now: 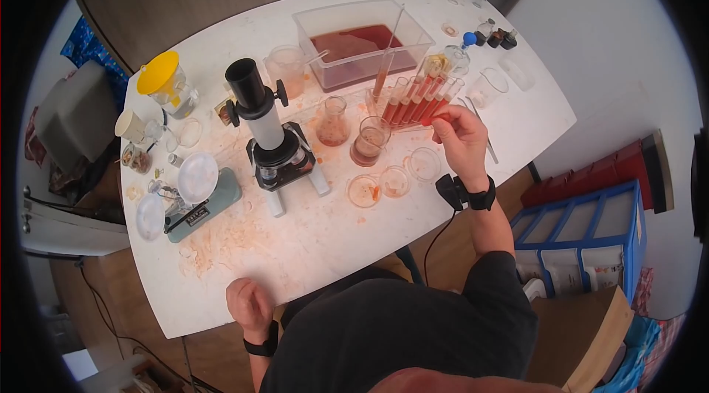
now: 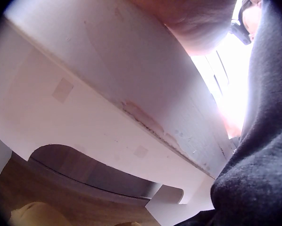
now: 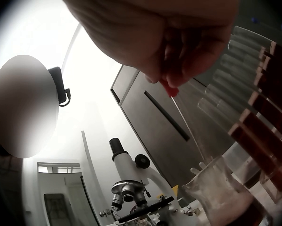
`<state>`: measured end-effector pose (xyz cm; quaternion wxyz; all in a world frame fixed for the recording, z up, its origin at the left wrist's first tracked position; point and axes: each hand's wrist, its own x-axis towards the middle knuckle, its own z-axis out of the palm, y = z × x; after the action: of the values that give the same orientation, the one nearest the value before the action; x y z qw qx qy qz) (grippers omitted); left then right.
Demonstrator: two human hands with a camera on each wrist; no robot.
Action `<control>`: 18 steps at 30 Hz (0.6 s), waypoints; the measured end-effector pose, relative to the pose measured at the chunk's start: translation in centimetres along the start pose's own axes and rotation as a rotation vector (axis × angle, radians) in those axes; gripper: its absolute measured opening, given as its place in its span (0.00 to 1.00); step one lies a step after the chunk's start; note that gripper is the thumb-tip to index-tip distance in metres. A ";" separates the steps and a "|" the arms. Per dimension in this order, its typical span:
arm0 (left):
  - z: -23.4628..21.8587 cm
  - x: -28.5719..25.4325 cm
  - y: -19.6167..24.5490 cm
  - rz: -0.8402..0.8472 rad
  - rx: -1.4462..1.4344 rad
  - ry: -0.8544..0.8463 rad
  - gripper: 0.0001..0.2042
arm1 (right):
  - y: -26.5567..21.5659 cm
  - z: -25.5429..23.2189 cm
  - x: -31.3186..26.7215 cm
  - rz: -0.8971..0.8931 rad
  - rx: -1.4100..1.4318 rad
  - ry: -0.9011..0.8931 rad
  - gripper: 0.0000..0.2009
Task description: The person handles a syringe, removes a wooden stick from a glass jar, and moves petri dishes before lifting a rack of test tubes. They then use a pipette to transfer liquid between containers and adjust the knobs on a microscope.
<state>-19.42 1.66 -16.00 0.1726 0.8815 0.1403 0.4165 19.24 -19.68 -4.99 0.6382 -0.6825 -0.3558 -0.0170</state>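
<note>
My right hand (image 1: 464, 138) pinches the red rubber bulb of a glass dropper (image 3: 170, 89) between thumb and fingers. From the bulb, its thin glass tube slants down toward a beaker (image 3: 223, 200) with brownish-red liquid in the right wrist view. In the head view that hand is just in front of a rack of test tubes (image 1: 421, 101) filled with red liquid. My left hand (image 1: 249, 306) lies at the table's front edge with fingers loosely curled and nothing in it. The left wrist view shows mostly the table edge (image 2: 145, 120) and a dark shirt.
A microscope (image 1: 269, 134) stands mid-table, with a conical flask (image 1: 333, 127) beside it. Several petri dishes (image 1: 394, 182) lie near the front. A balance (image 1: 203, 208) is on the left, and a clear plastic tub (image 1: 354, 68) of red liquid stands behind.
</note>
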 end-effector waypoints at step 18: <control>0.0 0.1 0.1 -0.003 -0.010 0.000 0.13 | 0.8 1.6 0.7 0.025 -0.176 -0.178 0.07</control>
<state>-19.36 1.65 -15.87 0.1774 0.8805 0.1395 0.4169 19.51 -17.88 -5.65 0.5419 -0.7389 -0.3998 0.0206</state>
